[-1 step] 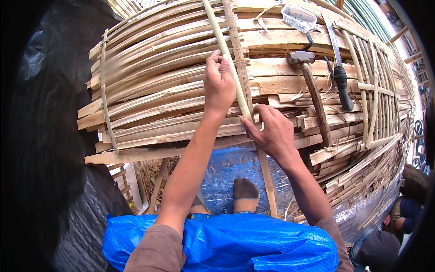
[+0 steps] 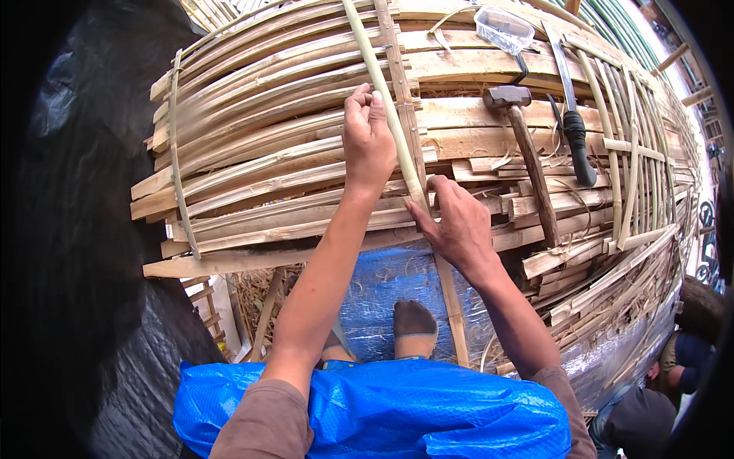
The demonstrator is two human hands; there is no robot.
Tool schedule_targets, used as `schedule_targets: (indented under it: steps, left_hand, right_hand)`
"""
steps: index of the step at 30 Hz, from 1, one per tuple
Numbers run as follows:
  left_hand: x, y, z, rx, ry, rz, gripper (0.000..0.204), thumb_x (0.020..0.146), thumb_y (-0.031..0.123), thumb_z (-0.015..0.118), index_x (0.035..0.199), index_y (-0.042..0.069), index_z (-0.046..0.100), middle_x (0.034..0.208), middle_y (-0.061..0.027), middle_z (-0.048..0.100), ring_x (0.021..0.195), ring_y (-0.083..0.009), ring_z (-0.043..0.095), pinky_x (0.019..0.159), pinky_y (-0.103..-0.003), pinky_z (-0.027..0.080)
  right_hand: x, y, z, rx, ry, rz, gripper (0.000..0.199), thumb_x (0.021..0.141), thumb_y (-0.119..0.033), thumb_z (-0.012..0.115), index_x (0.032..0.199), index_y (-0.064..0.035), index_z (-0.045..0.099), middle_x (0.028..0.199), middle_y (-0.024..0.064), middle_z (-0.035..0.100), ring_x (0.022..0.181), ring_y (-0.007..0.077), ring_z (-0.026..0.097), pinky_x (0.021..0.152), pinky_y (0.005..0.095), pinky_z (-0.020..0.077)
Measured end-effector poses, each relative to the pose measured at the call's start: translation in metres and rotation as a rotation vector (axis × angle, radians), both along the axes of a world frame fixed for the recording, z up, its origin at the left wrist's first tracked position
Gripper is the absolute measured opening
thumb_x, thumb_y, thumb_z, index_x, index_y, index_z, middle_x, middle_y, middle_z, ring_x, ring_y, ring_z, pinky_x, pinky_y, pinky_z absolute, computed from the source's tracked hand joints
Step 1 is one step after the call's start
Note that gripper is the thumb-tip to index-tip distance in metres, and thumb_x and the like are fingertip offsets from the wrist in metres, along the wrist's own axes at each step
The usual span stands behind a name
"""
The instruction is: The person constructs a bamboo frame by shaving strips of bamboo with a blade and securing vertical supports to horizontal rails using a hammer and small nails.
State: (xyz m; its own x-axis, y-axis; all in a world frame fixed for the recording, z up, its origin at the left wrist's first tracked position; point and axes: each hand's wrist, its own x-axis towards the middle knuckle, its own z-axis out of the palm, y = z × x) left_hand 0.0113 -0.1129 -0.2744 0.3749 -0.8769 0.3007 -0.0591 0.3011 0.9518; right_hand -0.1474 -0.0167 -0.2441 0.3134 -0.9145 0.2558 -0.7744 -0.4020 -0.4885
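Observation:
A pale green-yellow bamboo strip point(image 2: 368, 55) lies lengthwise across rows of split bamboo slats point(image 2: 267, 131), beside a brown nailed crosspiece point(image 2: 399, 76). My left hand point(image 2: 368, 145) is closed at the strip's middle, thumb along its face and fingers curled at its left side. At the strip's near end, my right hand point(image 2: 461, 223) has thumb and forefinger bent around it in a pinch; the exact contact is partly hidden. Another thin strip point(image 2: 176, 153) crosses the slats' left ends.
Right of my hands lie a wooden-handled hammer point(image 2: 526, 149) and a machete with a black-wrapped grip point(image 2: 573, 126). A clear plastic tub point(image 2: 505, 30) sits farther back. Blue sheeting point(image 2: 382, 287) lies below, black sheeting point(image 2: 84, 229) hangs left, and another person point(image 2: 642, 421) is at lower right.
My right hand has shifted very slightly left, and my left thumb has moved a little. The strip and the slats stay where they were.

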Motion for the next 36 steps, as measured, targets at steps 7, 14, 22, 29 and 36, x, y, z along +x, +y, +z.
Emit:
schedule_targets:
  steps: [7, 14, 22, 29, 36]
  left_hand:
    - [-0.012, -0.002, 0.019, 0.003, 0.156, -0.146, 0.029, 0.11, 0.026, 0.048, 0.118, -0.002, 0.053, 0.136, -0.0179, 0.059, 0.119, -0.0231, 0.063, 0.097, -0.032, 0.054]
    - [-0.012, -0.006, 0.022, 0.021, 0.198, -0.133, 0.027, 0.109, 0.026, 0.053, 0.114, 0.0, 0.059, 0.123, -0.01, 0.069, 0.106, -0.0143, 0.065, 0.09, -0.027, 0.052]
    - [-0.009, -0.011, 0.013, -0.044, 0.076, -0.049, 0.034, 0.105, 0.031, 0.062, 0.102, -0.003, 0.065, 0.086, -0.006, 0.069, 0.079, -0.0102, 0.061, 0.071, -0.027, 0.051]
    - [0.01, 0.021, 0.015, 0.025, 0.137, -0.049, 0.026, 0.099, 0.025, 0.072, 0.104, 0.001, 0.067, 0.085, -0.0027, 0.07, 0.079, -0.008, 0.062, 0.072, -0.022, 0.05]
    - [0.021, 0.055, 0.005, -0.028, 0.238, 0.041, 0.023, 0.095, 0.017, 0.076, 0.11, 0.001, 0.07, 0.092, -0.005, 0.072, 0.078, -0.0093, 0.064, 0.074, -0.024, 0.053]
  right_hand:
    - [0.003, 0.003, -0.032, -0.114, -0.11, -0.057, 0.033, 0.092, -0.028, 0.072, 0.112, -0.0051, 0.058, 0.083, 0.0103, 0.061, 0.078, 0.0299, 0.065, 0.062, 0.0426, 0.0513]
    - [0.01, -0.006, -0.027, -0.192, -0.008, -0.06, 0.025, 0.092, -0.026, 0.071, 0.092, -0.0056, 0.056, 0.074, 0.0108, 0.061, 0.068, 0.0285, 0.061, 0.064, 0.0403, 0.0457]
    - [0.012, -0.021, -0.027, -0.195, 0.004, -0.068, 0.029, 0.093, -0.031, 0.069, 0.086, -0.0054, 0.057, 0.067, 0.0116, 0.06, 0.064, 0.0312, 0.061, 0.064, 0.0425, 0.0469]
    - [0.008, -0.018, -0.026, -0.206, 0.008, -0.065, 0.028, 0.094, -0.036, 0.069, 0.084, -0.0114, 0.06, 0.067, 0.0077, 0.059, 0.065, 0.029, 0.062, 0.064, 0.0415, 0.0459]
    - [0.001, -0.009, -0.028, 0.043, -0.162, -0.091, 0.031, 0.098, -0.036, 0.067, 0.085, -0.0076, 0.062, 0.074, 0.0101, 0.062, 0.068, 0.033, 0.06, 0.066, 0.0431, 0.0437]
